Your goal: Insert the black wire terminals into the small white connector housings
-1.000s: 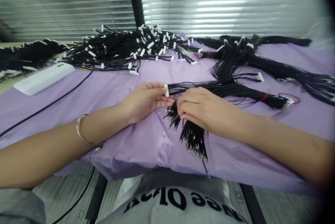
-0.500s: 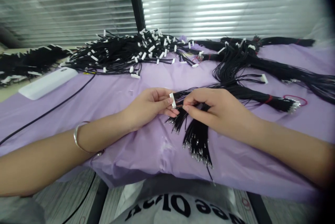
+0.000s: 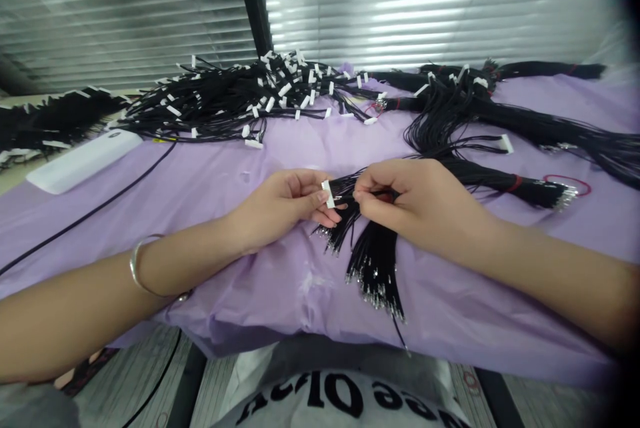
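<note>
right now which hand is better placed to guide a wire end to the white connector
Probably the right hand: its thumb and finger seem to pinch a black wire close to the white connector. The left hand is occupied, holding that connector.

A tilted white connector [image 3: 328, 195] has black wires [image 3: 346, 183] leaving its right side.

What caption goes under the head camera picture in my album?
Left hand holds a small, white, rectangular plastic connector while the right hand pinches thin black wire beside it.
</note>
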A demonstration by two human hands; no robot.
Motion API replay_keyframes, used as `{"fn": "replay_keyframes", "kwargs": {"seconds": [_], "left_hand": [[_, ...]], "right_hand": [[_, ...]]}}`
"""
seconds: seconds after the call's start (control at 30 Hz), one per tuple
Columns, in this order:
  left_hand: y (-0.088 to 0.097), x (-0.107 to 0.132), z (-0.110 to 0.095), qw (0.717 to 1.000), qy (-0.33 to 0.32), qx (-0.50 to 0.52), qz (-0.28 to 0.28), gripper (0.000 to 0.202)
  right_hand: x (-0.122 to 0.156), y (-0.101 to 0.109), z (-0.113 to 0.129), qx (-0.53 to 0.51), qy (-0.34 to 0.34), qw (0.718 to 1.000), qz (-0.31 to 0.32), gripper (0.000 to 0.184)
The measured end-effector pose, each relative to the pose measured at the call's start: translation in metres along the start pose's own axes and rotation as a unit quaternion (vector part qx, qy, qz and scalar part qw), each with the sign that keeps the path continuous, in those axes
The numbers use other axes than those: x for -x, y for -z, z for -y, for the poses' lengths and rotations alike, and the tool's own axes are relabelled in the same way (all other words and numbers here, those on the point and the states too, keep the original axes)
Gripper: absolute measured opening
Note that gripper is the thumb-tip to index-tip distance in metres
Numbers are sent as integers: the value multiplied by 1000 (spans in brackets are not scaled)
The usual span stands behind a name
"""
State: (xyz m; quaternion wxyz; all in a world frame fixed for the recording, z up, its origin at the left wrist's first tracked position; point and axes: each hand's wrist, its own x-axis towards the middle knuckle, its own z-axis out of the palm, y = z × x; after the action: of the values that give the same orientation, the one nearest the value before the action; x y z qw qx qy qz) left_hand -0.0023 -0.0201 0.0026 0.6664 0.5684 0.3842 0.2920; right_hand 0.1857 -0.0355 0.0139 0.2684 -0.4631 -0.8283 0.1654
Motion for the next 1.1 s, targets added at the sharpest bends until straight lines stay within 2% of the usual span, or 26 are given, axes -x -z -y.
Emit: {"fn": "replay_keyframes", "kwargs": {"seconds": [0.23,0.5,0.7,0.97,1.1], "left_hand": [[0,0,-1,1000,6,-12,-6,15],[2,-1,0,1000,5,-13,6,16],[3,-1,2,1000,11,-18,5,14],[0,0,0,1000,15,-17,1,15],[1,-2,1,1000,21,-4,-2,17]], "right_hand": [[0,0,1,11,10,1000,13,11],[-1,-1,2,-3,-9,1000,28,13],[-2,-1,-2,1,32,999,29,13],[-1,-5,-5,15,70,997,4,10],[-1,-7,-5,13,59,998,-9,10]]}}
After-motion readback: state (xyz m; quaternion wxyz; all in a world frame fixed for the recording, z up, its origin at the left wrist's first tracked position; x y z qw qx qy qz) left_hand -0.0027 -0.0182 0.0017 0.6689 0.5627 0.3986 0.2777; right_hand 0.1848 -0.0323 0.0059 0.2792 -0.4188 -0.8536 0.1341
